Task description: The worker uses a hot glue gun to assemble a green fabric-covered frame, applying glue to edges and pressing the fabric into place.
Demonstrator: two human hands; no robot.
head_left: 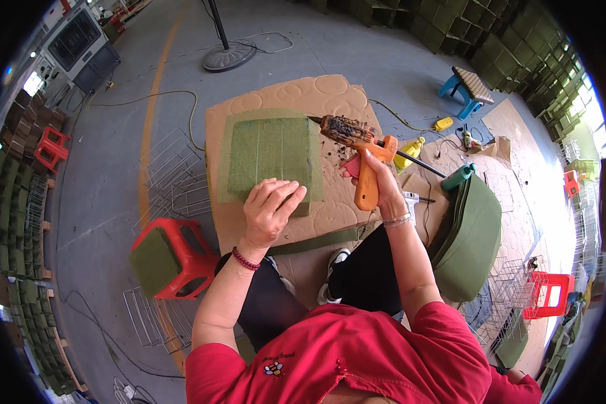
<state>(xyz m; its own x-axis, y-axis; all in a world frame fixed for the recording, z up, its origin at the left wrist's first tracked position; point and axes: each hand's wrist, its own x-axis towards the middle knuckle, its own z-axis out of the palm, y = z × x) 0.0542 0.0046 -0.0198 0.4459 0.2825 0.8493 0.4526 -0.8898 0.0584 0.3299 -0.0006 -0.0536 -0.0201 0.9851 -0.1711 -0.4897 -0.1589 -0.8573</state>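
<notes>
A green fabric-covered box (pixel 269 151) lies on a cardboard-covered work surface (pixel 303 232), with thin green mesh fabric reaching past its edges. My left hand (pixel 271 210) is closed over the box's near edge, fingers bent onto its top; the thumb is hidden. In my right hand (pixel 386 183) is an orange glue gun (pixel 367 187), gripped by its handle. Dark residue coats the gun's front, and its nozzle points left at the box's far right corner. From its rear a dark glue stick (pixel 421 162) sticks out. Something pink shows at my right fingers.
To the right lie a yellow bottle (pixel 409 153), a teal bottle (pixel 458 176), a white glue gun (pixel 411 202) and stacked green panels (pixel 475 236). A red stool (pixel 182 259) stands left beside wire racks (pixel 175 182). Beyond are a blue stool (pixel 464 91) and cables on the floor.
</notes>
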